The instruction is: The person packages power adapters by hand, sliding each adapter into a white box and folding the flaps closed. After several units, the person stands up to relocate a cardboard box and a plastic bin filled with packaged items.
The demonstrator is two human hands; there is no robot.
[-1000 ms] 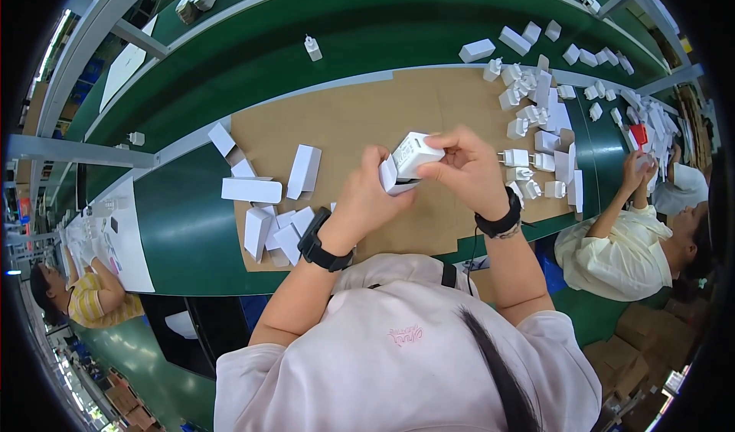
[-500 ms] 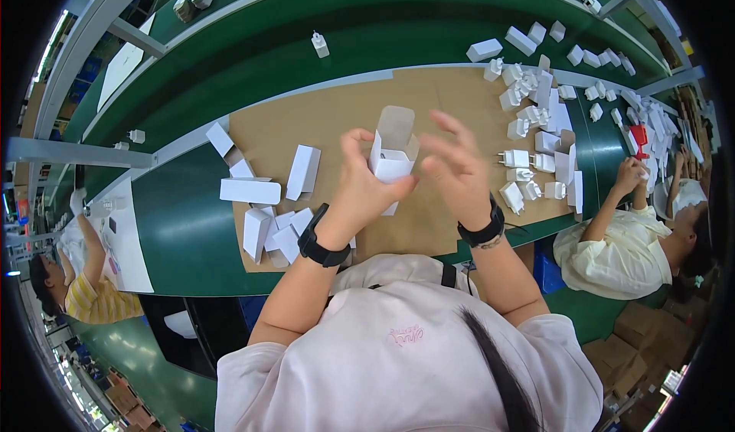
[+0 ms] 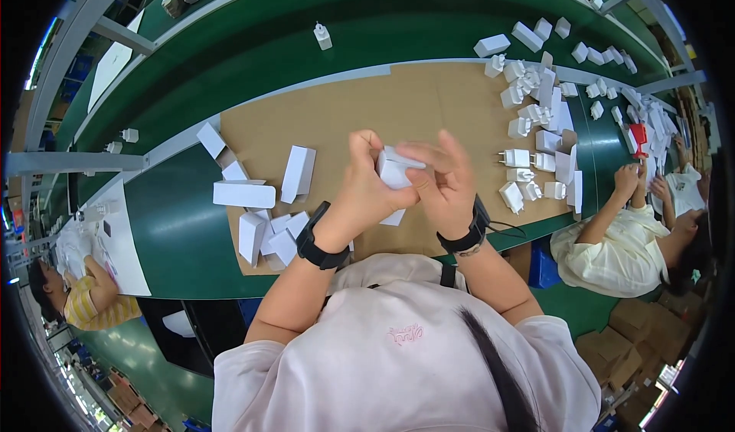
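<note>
Over the brown cardboard sheet [image 3: 321, 118], a small white paper box [image 3: 393, 173] sits in my left hand [image 3: 366, 187], whose fingers and thumb wrap round its sides. My right hand [image 3: 448, 187] is at the box's upper end, with its thumb and bent fingers on the lid flap; those fingers are slightly blurred. The flap is folded down over the opening, so what is inside cannot be seen. To the left, several white boxes [image 3: 245, 194] lie in a loose pile. On the right stand rows of white plug chargers [image 3: 517, 158] with more boxes among them.
A single white charger [image 3: 322, 36] stands on the green shelf behind the sheet, with several white boxes [image 3: 491, 45] at its right. One co-worker [image 3: 612, 241] sits at right near a red tool [image 3: 638, 137]. Another person [image 3: 84, 302] works at far left beside a grey post [image 3: 76, 156].
My right hand has moved left onto the box. The lid flap, upright before, is now folded down. The box is tilted more toward my right hand.
</note>
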